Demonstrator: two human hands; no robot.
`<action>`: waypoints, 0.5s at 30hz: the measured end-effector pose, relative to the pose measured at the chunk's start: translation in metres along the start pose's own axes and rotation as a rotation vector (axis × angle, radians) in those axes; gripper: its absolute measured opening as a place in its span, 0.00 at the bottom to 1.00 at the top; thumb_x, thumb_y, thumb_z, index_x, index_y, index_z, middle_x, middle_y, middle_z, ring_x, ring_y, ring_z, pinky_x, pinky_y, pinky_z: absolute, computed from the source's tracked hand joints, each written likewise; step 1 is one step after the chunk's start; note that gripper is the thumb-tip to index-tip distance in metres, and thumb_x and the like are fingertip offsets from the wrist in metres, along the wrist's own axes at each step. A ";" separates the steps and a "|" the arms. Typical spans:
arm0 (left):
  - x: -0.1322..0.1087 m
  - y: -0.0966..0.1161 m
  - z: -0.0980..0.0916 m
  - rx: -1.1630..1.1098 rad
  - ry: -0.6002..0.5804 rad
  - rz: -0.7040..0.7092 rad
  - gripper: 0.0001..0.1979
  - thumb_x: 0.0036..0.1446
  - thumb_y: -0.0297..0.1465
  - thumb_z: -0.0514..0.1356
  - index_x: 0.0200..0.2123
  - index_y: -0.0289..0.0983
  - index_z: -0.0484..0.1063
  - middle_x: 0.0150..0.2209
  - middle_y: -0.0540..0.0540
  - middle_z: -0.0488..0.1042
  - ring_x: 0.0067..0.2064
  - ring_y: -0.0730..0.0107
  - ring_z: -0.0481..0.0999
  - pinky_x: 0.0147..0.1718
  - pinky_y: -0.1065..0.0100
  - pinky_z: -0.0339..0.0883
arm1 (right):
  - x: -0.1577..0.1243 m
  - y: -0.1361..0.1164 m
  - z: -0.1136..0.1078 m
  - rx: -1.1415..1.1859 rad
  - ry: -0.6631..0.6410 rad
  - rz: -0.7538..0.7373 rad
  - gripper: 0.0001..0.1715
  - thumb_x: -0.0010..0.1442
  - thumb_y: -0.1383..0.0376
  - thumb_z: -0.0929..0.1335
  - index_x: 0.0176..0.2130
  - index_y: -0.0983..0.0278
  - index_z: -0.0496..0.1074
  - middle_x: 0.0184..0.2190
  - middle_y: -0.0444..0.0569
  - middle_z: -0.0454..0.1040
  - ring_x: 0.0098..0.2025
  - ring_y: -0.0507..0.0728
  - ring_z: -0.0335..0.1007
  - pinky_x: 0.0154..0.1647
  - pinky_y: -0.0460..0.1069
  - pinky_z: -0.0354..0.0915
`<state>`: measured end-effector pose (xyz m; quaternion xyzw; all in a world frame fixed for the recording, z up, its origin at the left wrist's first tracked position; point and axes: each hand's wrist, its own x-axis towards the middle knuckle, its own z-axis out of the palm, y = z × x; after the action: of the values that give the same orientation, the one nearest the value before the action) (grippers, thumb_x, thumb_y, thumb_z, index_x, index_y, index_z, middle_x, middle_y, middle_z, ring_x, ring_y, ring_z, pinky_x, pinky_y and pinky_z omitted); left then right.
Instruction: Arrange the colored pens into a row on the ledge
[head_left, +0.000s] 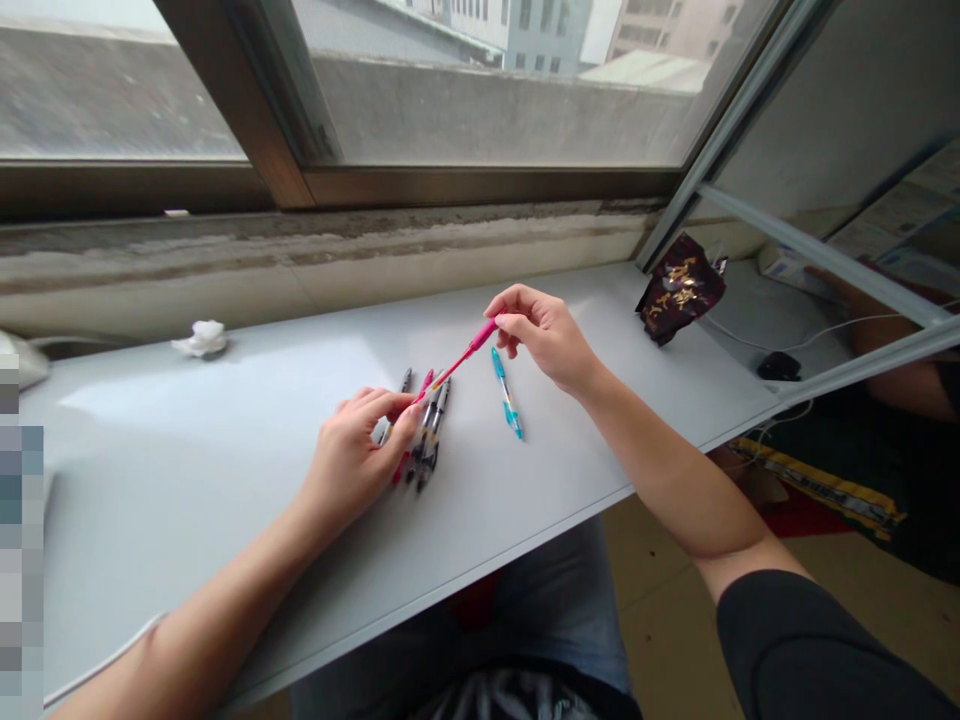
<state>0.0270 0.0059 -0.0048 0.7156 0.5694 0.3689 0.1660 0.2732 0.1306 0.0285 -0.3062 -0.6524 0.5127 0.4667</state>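
the right hand (544, 340) and the left hand (352, 465) both hold one pink pen (457, 365) up over the white bench (150, 470). the right grip is pinched shut near the top of the pen, and the left grip is closed at its low end. just under the left fingers (394, 410) lies a bunch of pens (424, 440), maybe four or five, too close to count well. near them lies one blue pen (506, 393). farther off on the bench sit one white paper lump (201, 338) and one dark red bag (681, 288).
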 end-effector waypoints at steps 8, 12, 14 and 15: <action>-0.001 0.001 0.000 0.031 -0.011 -0.021 0.16 0.69 0.42 0.57 0.41 0.42 0.82 0.35 0.47 0.82 0.38 0.60 0.78 0.47 0.59 0.69 | 0.002 0.002 -0.002 0.001 0.075 -0.018 0.06 0.61 0.64 0.70 0.40 0.64 0.73 0.28 0.41 0.72 0.27 0.48 0.72 0.25 0.42 0.66; 0.000 0.001 0.000 0.031 -0.017 -0.017 0.16 0.69 0.42 0.57 0.40 0.42 0.82 0.34 0.46 0.82 0.39 0.59 0.78 0.46 0.58 0.69 | 0.003 0.003 -0.002 -0.009 0.055 -0.011 0.07 0.61 0.64 0.70 0.39 0.65 0.73 0.29 0.41 0.72 0.27 0.48 0.71 0.24 0.42 0.66; -0.001 0.000 0.000 0.019 -0.019 -0.016 0.15 0.69 0.42 0.57 0.40 0.41 0.81 0.35 0.46 0.82 0.39 0.59 0.78 0.46 0.58 0.69 | 0.003 0.004 0.000 -0.009 0.045 -0.014 0.07 0.61 0.64 0.70 0.39 0.65 0.74 0.29 0.41 0.73 0.27 0.48 0.72 0.24 0.42 0.66; -0.001 0.000 0.000 0.008 -0.016 -0.017 0.15 0.69 0.42 0.57 0.40 0.41 0.81 0.35 0.46 0.82 0.39 0.59 0.79 0.46 0.58 0.69 | 0.003 0.004 0.001 -0.005 0.033 -0.014 0.06 0.61 0.64 0.70 0.39 0.65 0.74 0.30 0.42 0.73 0.28 0.48 0.72 0.24 0.42 0.66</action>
<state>0.0269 0.0051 -0.0054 0.7143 0.5757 0.3595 0.1706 0.2711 0.1340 0.0256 -0.3111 -0.6481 0.5025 0.4803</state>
